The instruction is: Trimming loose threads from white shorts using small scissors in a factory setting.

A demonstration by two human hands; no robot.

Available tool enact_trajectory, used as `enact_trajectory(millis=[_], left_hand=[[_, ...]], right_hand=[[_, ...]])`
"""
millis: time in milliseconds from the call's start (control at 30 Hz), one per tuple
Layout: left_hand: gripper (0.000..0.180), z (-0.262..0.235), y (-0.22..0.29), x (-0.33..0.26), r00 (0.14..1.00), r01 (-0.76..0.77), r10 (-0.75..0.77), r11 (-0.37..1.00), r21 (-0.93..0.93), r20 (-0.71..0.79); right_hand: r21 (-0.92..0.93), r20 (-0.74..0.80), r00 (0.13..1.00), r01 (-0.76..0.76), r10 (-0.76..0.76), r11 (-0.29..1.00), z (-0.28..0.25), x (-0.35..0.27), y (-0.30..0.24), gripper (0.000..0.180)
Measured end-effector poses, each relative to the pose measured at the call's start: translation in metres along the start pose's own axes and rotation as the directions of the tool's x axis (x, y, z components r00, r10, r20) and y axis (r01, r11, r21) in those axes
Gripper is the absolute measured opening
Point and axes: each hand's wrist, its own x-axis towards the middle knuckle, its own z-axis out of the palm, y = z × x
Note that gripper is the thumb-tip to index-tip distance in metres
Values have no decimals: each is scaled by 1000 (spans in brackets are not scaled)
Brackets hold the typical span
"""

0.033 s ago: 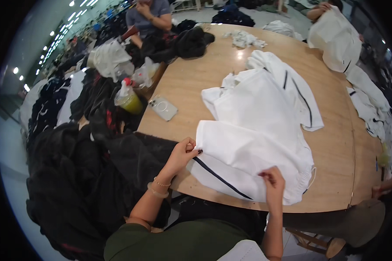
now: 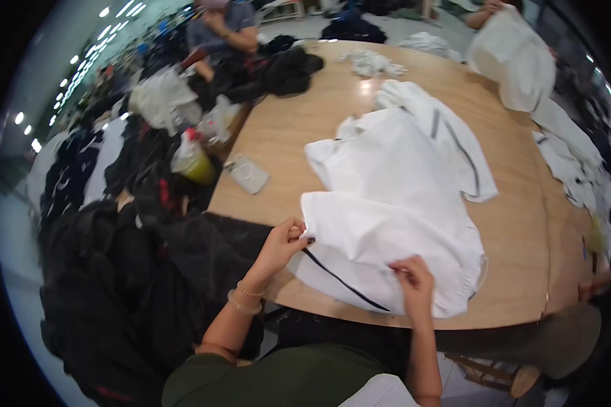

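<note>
White shorts (image 2: 360,227) with a dark side stripe and a gathered elastic waist lie on the wooden table in front of me. At their left end, my left hand (image 2: 285,241) pinches the leg hem between thumb and fingers. Over the near part of the same leg is my right hand (image 2: 414,275), its fingertips drawn together. What they hold, if anything, is too small to make out. Beyond the shorts, more white garments (image 2: 448,129) with dark stripes lie heaped, partly under them.
A phone (image 2: 248,174) lies at the table's (image 2: 285,136) left side. Beside it hangs a bag of green drink (image 2: 193,163). Dark garments (image 2: 129,271) pile up on my left. Across the table sits a person (image 2: 224,34); another lifts white cloth (image 2: 512,57) at far right.
My right hand has shifted slightly left and away from me over the shorts. My left hand stays at the hem. The whole view has moved a little.
</note>
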Motion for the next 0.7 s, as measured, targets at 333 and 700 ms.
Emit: enact_trajectory(millis=[333,700], left_hand=[[20,63,76,3,902,-153,181,983,-103,392],[19,51,75,42,725,-689,508,540,485,465]], right_hand=[[-85,106,994,10,-1,996,13,33,-36,17],[393,-570,771,-48,284,918,-136,28,-18,7]])
